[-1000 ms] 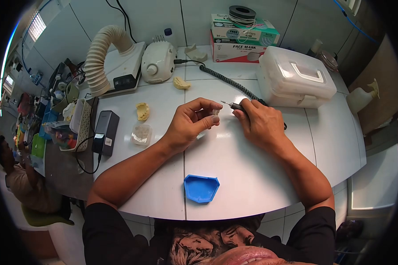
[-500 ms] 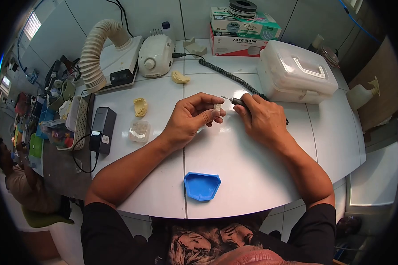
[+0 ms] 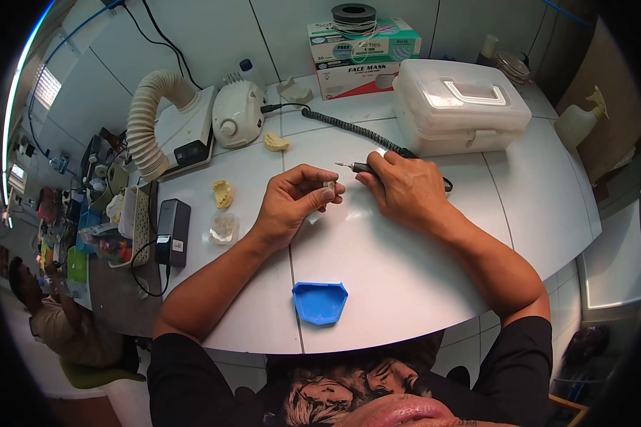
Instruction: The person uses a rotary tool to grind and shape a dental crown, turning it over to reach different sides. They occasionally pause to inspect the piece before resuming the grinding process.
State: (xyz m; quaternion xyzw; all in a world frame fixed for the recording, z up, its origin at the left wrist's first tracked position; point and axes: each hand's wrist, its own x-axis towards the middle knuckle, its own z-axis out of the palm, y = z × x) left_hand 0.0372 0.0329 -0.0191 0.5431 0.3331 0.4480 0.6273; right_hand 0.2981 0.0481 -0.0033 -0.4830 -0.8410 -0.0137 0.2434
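Between thumb and fingertips, my left hand (image 3: 295,203) pinches a small whitish piece (image 3: 329,185). My right hand (image 3: 406,186) is closed round a dark rotary handpiece (image 3: 362,169), its thin metal tip pointing left, just above and apart from the piece. A black coiled cord (image 3: 356,130) runs from a white control box (image 3: 236,114) towards the right hand. Left of my left hand are a yellowish dental cast (image 3: 222,193) and a small clear container (image 3: 224,228). Another yellowish cast (image 3: 275,142) lies below the control box. A blue tray (image 3: 320,304) sits near the front edge.
A white ribbed hose unit (image 3: 144,121) and a dark power box (image 3: 172,231) stand left. At the back are face mask boxes (image 3: 356,80) and a translucent case (image 3: 463,107). Baskets (image 3: 144,235) stand farther left, where another person (image 3: 75,331) sits.
The camera view has shifted and tilted slightly, so the scene sits differently in it. Both hands keep their holds, and the handpiece tip is still near the whitish piece.
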